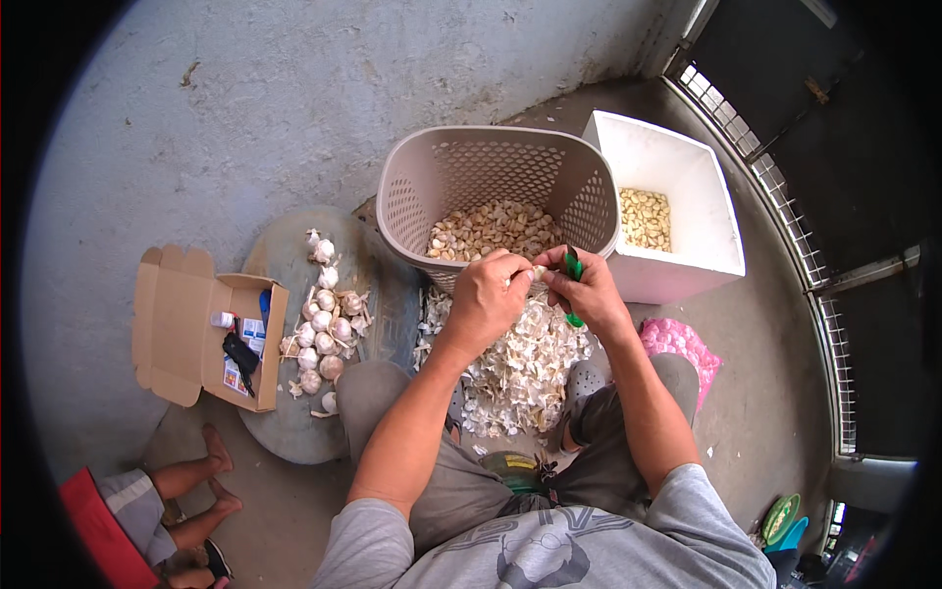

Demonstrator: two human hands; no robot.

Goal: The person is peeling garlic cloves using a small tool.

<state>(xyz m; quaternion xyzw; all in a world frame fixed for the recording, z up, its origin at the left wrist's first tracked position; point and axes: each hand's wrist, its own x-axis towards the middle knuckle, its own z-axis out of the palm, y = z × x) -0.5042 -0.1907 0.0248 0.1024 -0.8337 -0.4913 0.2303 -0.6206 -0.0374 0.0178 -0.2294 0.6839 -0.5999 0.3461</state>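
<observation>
My left hand (486, 302) is closed, its fingertips pinching a pale garlic clove (539, 274). My right hand (595, 293) meets it there, thumb against the clove. A small green-handled knife (575, 320) is gripped in the right hand, its dark blade mostly hidden by the fingers. Both hands are over the near rim of a grey-brown plastic basket (402, 218) that holds many unpeeled garlic cloves (498, 231). Below them, a heap of white garlic skins (510, 383) covers the floor between my feet.
Behind the basket's right side stands a white foam box (677, 257) with peeled cloves (644, 218). Whole garlic bulbs (322, 322) lie on a round grey surface (270, 432) at left, beside an open cardboard box (177, 344). A pink net bag (682, 351) sits right. Another person's legs (201, 481) show lower left.
</observation>
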